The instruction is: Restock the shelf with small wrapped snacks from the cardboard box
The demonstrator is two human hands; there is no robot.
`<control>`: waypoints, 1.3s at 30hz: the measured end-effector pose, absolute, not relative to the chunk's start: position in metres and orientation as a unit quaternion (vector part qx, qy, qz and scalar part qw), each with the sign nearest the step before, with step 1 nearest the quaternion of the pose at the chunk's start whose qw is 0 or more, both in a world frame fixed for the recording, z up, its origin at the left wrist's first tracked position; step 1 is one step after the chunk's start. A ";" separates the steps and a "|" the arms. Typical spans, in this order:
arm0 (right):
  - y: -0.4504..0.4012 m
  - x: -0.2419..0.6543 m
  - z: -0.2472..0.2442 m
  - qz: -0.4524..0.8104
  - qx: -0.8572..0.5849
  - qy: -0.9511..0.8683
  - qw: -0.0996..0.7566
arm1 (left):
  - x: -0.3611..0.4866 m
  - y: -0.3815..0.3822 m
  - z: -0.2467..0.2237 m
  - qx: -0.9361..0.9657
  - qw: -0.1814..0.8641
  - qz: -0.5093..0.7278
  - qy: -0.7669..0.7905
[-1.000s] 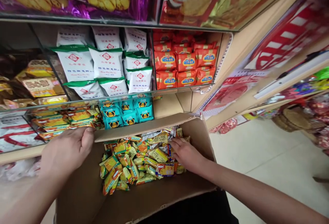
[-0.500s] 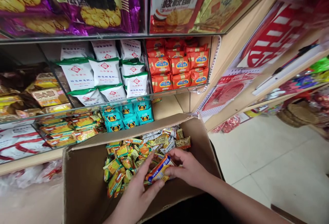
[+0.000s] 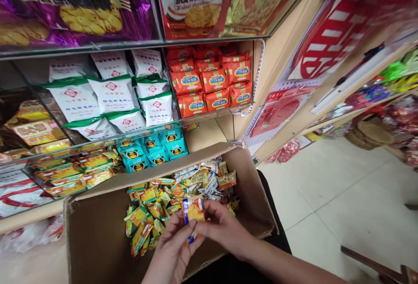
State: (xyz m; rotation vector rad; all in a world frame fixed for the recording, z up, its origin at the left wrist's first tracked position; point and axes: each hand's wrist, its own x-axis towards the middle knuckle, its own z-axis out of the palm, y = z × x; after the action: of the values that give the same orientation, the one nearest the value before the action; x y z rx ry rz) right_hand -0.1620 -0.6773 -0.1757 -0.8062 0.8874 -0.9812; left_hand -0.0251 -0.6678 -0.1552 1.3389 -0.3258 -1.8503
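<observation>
Between my two hands is a small snack packet (image 3: 195,211) in an orange, yellow and blue wrapper. My left hand (image 3: 178,236) grips its lower left part, thumb on top. From the right side, my right hand (image 3: 220,225) closes its thumb and fingers on the same packet. Both hands are over an open cardboard box (image 3: 94,227). Inside the box lies a heap of small wrapped snacks (image 3: 148,195), mostly yellow, green and orange. Some silver and gold packets (image 3: 225,180) are at the heap's far right.
Behind the box stands a shelf with clear dividers, holding white-and-green packets (image 3: 112,95), red packets (image 3: 215,79) and teal packets (image 3: 139,158). Large biscuit bags (image 3: 192,5) fill the tier above. Tiled floor (image 3: 313,197) and a dark wooden leg (image 3: 369,260) are at right.
The packet has turned from slanted to more upright, its printed face now towards me. Both hands have drawn closer together around it. The whole view has shifted slightly.
</observation>
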 end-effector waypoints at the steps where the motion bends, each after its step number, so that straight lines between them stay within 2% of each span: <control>1: -0.674 -0.161 -0.178 -0.424 -0.394 0.395 0.714 | -0.023 -0.668 -0.158 0.542 0.389 -0.732 -0.139; 4: -0.667 -0.162 -0.184 -0.360 -0.481 0.414 0.684 | -0.013 -0.671 -0.165 0.587 0.355 -0.692 -0.224; 9: -0.667 -0.169 -0.185 -0.255 -0.646 0.461 0.552 | 0.001 -0.678 -0.163 0.593 0.372 -0.660 -0.272; 15: -0.670 -0.174 -0.188 -0.296 -0.593 0.492 0.565 | -0.001 -0.673 -0.172 0.598 0.393 -0.668 -0.204; 19: -0.673 -0.180 -0.191 -0.237 -0.623 0.496 0.556 | -0.002 -0.666 -0.188 0.615 0.388 -0.658 -0.194; 21: -0.681 -0.184 -0.193 -0.177 -0.664 0.515 0.513 | -0.002 -0.664 -0.194 0.625 0.382 -0.657 -0.178; 25: -0.715 -0.192 -0.201 -0.083 -0.741 0.582 0.324 | 0.001 -0.664 -0.201 0.635 0.378 -0.659 -0.138; 27: -0.731 -0.191 -0.208 -0.069 -0.751 0.596 0.275 | 0.002 -0.665 -0.204 0.635 0.381 -0.660 -0.130; 33: -0.739 -0.176 -0.221 -0.041 -0.751 0.623 0.218 | 0.003 -0.665 -0.211 0.639 0.379 -0.660 -0.110; 39: -0.736 -0.173 -0.222 -0.065 -0.740 0.635 0.211 | 0.000 -0.667 -0.215 0.645 0.368 -0.660 -0.113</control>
State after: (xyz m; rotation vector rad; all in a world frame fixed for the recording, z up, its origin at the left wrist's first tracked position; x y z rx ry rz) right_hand -0.1727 -0.7364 -0.2220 -2.0581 1.7651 -0.1813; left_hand -0.0003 -0.6674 -0.2150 1.6567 -0.2910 -1.6959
